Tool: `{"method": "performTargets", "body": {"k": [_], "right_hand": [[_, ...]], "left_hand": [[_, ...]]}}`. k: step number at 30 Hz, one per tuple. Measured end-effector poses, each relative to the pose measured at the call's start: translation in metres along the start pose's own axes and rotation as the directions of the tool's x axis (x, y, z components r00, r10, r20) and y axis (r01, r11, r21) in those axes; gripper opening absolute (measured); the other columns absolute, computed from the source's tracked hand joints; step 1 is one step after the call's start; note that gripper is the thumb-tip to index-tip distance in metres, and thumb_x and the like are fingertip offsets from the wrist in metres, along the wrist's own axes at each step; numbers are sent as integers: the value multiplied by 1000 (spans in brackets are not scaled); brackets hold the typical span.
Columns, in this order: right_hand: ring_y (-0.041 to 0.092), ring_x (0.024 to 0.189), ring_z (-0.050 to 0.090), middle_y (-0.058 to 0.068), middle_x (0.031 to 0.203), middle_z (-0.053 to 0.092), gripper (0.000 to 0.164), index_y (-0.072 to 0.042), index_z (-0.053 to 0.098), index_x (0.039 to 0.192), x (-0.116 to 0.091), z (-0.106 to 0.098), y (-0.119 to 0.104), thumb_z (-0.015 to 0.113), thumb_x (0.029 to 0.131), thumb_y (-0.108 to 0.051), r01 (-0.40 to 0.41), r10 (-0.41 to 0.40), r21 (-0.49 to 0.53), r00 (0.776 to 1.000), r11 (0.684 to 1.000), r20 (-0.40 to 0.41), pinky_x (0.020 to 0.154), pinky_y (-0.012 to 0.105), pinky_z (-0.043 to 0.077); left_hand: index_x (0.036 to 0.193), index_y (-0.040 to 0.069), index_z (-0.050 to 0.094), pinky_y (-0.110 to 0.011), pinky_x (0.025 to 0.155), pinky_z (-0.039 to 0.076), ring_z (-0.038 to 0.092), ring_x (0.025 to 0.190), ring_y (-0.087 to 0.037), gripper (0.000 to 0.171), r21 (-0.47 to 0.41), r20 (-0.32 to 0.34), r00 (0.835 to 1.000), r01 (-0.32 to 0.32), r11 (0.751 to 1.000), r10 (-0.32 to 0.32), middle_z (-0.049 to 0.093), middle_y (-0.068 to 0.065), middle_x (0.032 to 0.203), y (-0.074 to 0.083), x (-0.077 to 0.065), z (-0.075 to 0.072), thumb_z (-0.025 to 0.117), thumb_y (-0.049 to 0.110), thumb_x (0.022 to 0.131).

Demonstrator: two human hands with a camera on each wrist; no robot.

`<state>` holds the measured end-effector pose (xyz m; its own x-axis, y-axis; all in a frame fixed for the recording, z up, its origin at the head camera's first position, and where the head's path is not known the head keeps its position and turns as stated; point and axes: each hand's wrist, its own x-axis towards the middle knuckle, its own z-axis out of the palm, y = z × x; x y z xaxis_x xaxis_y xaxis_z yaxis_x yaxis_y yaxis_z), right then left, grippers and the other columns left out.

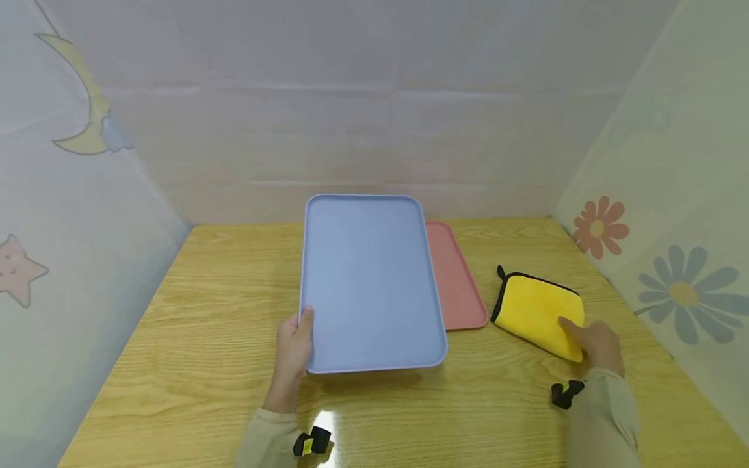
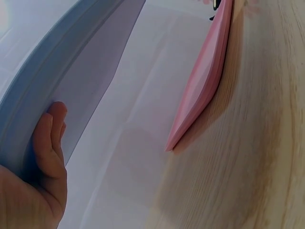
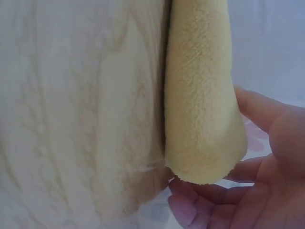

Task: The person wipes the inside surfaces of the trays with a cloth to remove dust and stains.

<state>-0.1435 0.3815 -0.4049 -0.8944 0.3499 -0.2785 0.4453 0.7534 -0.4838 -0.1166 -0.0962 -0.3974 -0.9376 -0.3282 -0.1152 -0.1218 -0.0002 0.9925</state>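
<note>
A light blue tray (image 1: 371,286) is raised and tilted above the table, its inner face toward the head camera. My left hand (image 1: 294,341) grips it by the lower left edge, thumb on the rim and fingers (image 2: 50,138) behind the underside. Partly hidden behind it, a pink tray (image 1: 459,279) lies flat on the table. At the right, a folded yellow cloth (image 1: 538,312) with black trim and a hanging loop lies on the wood. My right hand (image 1: 599,344) holds its near right corner, the thumb on top and the fingers (image 3: 183,205) at the folded edge below.
The wooden table (image 1: 205,312) carries all of this. Pale printed curtains (image 1: 374,117) enclose it at the back and on both sides. A black strap clip (image 1: 313,442) sits at the left wrist, another clip (image 1: 566,394) at the right.
</note>
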Motion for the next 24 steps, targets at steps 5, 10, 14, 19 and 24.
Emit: {"method": "performTargets", "body": {"k": [5, 10, 14, 19, 24], "right_hand": [[16, 46, 41, 0, 48, 37, 53, -7, 39, 57, 10, 1, 7, 46, 89, -48, -43, 42, 64, 999, 997, 7, 47, 29, 38], [15, 42, 43, 1, 46, 41, 53, -5, 42, 58, 17, 1, 15, 49, 87, -50, -98, 94, 142, 995, 985, 36, 44, 29, 40], [15, 44, 44, 1, 47, 42, 54, -4, 45, 62, 22, 0, 19, 52, 84, -52, -130, 117, 199, 990, 971, 76, 46, 29, 41], [15, 46, 44, 0, 48, 41, 45, -4, 45, 64, 26, -2, 21, 60, 83, -42, -160, 125, 325, 984, 932, 127, 49, 31, 42], [12, 41, 40, -2, 45, 38, 37, -12, 45, 56, 25, -2, 20, 63, 83, -30, -181, 106, 433, 976, 883, 191, 47, 29, 42]], "left_hand": [[86, -15, 59, -24, 45, 42, 48, 50, -9, 35, -3, 10, 1000, -1, 1000, 1, 51, 2, 56, 0, -1, 1, 44, 15, 97], [88, -16, 59, -24, 45, 42, 49, 50, -8, 35, 1, 19, 1000, -10, 1000, 10, 52, 2, 57, -2, -1, 1, 43, 14, 97], [90, -17, 58, -24, 46, 42, 49, 51, -8, 35, 7, 25, 1000, -11, 1000, 11, 52, 2, 58, -4, -1, 1, 43, 14, 97], [92, -17, 59, -24, 46, 43, 50, 52, -9, 33, 13, 24, 1000, -11, 1000, 10, 53, 1, 59, -6, 0, 1, 42, 12, 97], [97, -18, 58, -23, 48, 44, 51, 53, -9, 34, 7, 37, 999, -12, 1000, 11, 54, 1, 60, -6, -1, 1, 41, 11, 97]]}}
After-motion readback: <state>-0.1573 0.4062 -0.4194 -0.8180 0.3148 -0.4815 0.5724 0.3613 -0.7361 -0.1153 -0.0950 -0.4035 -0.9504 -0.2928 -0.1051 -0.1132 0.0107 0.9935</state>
